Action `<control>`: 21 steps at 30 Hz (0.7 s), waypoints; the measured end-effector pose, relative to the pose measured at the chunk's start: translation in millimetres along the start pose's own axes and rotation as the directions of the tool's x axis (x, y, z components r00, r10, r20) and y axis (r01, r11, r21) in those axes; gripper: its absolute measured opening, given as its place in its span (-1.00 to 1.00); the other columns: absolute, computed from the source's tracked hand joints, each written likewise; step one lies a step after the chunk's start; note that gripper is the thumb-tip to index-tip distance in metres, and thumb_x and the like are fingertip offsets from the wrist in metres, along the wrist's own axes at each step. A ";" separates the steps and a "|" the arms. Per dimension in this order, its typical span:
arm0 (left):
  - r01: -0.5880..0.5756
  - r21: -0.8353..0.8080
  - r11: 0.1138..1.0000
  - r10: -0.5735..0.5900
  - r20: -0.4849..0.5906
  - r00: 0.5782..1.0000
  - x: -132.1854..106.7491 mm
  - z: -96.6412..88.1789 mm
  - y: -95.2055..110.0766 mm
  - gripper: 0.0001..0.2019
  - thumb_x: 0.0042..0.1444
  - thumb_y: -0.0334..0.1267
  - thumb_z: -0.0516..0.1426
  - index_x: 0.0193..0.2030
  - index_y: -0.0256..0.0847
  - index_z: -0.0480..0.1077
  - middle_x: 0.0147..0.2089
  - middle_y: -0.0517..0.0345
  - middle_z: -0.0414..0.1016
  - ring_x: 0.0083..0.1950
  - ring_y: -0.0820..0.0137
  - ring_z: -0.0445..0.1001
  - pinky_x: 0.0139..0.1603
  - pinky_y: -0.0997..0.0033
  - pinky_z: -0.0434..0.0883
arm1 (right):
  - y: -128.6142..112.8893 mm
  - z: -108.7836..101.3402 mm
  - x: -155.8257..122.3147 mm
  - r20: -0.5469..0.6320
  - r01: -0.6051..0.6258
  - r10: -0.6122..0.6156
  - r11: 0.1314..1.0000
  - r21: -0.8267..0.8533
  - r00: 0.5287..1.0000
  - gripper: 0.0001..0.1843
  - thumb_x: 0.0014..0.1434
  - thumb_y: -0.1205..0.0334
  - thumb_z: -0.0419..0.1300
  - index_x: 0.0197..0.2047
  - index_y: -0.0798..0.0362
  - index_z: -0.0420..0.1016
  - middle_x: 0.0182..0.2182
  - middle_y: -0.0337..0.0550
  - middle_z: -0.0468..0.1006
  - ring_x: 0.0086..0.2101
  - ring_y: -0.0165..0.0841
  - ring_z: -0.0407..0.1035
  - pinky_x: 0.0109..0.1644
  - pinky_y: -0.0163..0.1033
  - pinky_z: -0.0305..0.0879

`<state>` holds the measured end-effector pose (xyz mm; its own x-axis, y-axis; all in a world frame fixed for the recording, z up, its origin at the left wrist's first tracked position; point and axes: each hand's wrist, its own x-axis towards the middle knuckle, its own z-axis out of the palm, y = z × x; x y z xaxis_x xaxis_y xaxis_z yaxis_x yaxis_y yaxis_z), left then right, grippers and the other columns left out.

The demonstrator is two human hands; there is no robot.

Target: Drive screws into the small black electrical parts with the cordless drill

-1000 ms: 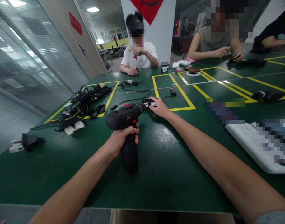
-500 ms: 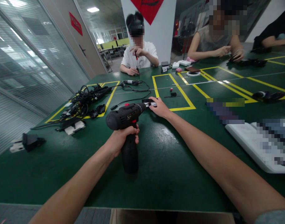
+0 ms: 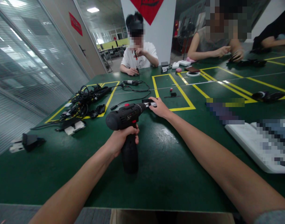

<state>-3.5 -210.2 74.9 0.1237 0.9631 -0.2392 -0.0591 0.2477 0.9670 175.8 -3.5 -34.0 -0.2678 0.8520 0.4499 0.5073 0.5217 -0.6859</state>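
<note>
A black cordless drill (image 3: 123, 117) with red buttons is gripped at its handle by my left hand (image 3: 123, 138). Its chuck points forward and to the right, and the bit end meets a small black-and-white part (image 3: 147, 102) on the table. Around the right side of that part, the fingers of my right hand (image 3: 159, 107) are closed, holding it. The drill's body hides some of the small part, so its kind cannot be made out. The drill's base is close to the green table top (image 3: 165, 180).
Tangled black cables (image 3: 86, 99) lie at left, with a black-and-white adapter (image 3: 73, 126) nearer me. A white tray-like thing (image 3: 249, 146), partly blurred, is at right. Yellow tape (image 3: 183, 109) marks the table. Across it, a person (image 3: 140, 56) handles a red-and-black tool; others sit right.
My hands, the drill and the small part look unmoved. The person across the table has shifted the raised hand slightly.
</note>
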 end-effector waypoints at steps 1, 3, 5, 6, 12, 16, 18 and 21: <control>-0.001 0.001 1.000 0.001 0.001 1.000 0.0 -0.2 -0.1 -0.83 -0.10 -0.33 0.18 -0.31 -0.27 0.36 -0.43 0.22 0.36 -0.55 0.51 0.37 -0.47 0.45 0.34 | -0.1 -0.1 0.0 0.000 0.001 -0.001 1.000 -0.001 1.000 -0.46 0.11 0.21 0.15 0.19 0.00 0.35 -0.03 -0.02 0.31 -0.03 -0.18 0.35 0.21 -0.01 0.26; 0.002 -0.004 1.000 -0.002 -0.003 1.000 0.0 -0.5 -0.3 -0.82 -0.10 -0.32 0.19 -0.30 -0.27 0.37 -0.41 0.22 0.37 -0.55 0.50 0.38 -0.47 0.44 0.35 | -0.5 -0.2 -0.2 0.001 -0.003 0.003 1.000 -0.003 1.000 -0.46 0.11 0.21 0.15 0.19 0.00 0.35 -0.03 -0.02 0.31 -0.02 -0.18 0.35 0.21 -0.02 0.26; 0.005 -0.009 1.000 -0.005 -0.005 1.000 0.0 -0.5 -0.3 -0.81 -0.10 -0.31 0.19 -0.29 -0.27 0.37 -0.41 0.21 0.37 -0.55 0.50 0.38 -0.47 0.44 0.35 | -0.8 -0.4 -0.2 0.004 -0.010 0.010 1.000 -0.004 1.000 -0.46 0.11 0.20 0.15 0.19 -0.01 0.35 -0.03 -0.03 0.31 -0.03 -0.19 0.36 0.20 -0.02 0.27; 0.004 -0.010 1.000 -0.004 -0.005 1.000 -0.1 -0.3 -0.2 -0.80 -0.11 -0.31 0.19 -0.29 -0.28 0.37 -0.41 0.21 0.37 -0.55 0.50 0.38 -0.47 0.43 0.35 | -1.0 -0.5 -0.2 0.005 -0.013 0.013 1.000 -0.004 1.000 -0.46 0.11 0.20 0.15 0.19 -0.02 0.35 -0.03 -0.03 0.31 -0.03 -0.19 0.36 0.20 -0.02 0.27; -0.004 -0.009 1.000 0.004 -0.020 1.000 -1.0 1.8 1.3 -0.81 -0.11 -0.33 0.18 -0.29 -0.28 0.37 -0.41 0.20 0.38 -0.56 0.50 0.37 -0.47 0.43 0.35 | -1.5 -1.4 -0.2 0.008 -0.015 0.015 1.000 -0.007 1.000 -0.46 0.12 0.20 0.14 0.19 -0.02 0.35 -0.03 -0.03 0.31 -0.03 -0.18 0.36 0.20 -0.01 0.28; -0.009 0.003 1.000 0.009 -0.010 1.000 -0.5 1.6 1.6 -0.84 -0.11 -0.33 0.18 -0.32 -0.28 0.37 -0.43 0.20 0.37 -0.56 0.50 0.37 -0.47 0.43 0.34 | -2.3 -1.7 -0.5 0.005 -0.008 0.008 1.000 -0.009 1.000 -0.45 0.12 0.21 0.14 0.20 -0.01 0.35 -0.02 -0.02 0.31 -0.02 -0.18 0.36 0.21 -0.01 0.27; -0.015 0.003 1.000 0.015 -0.002 1.000 -0.1 1.2 1.5 -0.84 -0.11 -0.34 0.17 -0.33 -0.28 0.37 -0.44 0.20 0.36 -0.56 0.49 0.37 -0.48 0.43 0.34 | -2.6 -1.6 -0.6 0.003 -0.010 0.010 1.000 -0.011 1.000 -0.46 0.11 0.22 0.14 0.20 -0.02 0.35 -0.02 -0.02 0.31 -0.01 -0.17 0.36 0.21 0.00 0.26; -0.016 -0.001 1.000 0.016 0.001 1.000 -0.1 1.1 1.5 -0.85 -0.11 -0.34 0.16 -0.33 -0.28 0.36 -0.45 0.21 0.35 -0.56 0.49 0.36 -0.48 0.43 0.34 | -2.9 -1.5 -0.8 0.008 -0.012 0.012 1.000 -0.009 1.000 -0.46 0.11 0.22 0.14 0.19 -0.03 0.35 -0.02 -0.03 0.31 -0.01 -0.17 0.36 0.21 0.01 0.27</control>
<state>-2.5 -210.1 76.5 0.1239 0.9668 -0.2236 -0.0620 0.2325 0.9706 175.8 -5.7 -31.6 -0.2679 0.8587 0.4369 0.5181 0.5107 -0.6861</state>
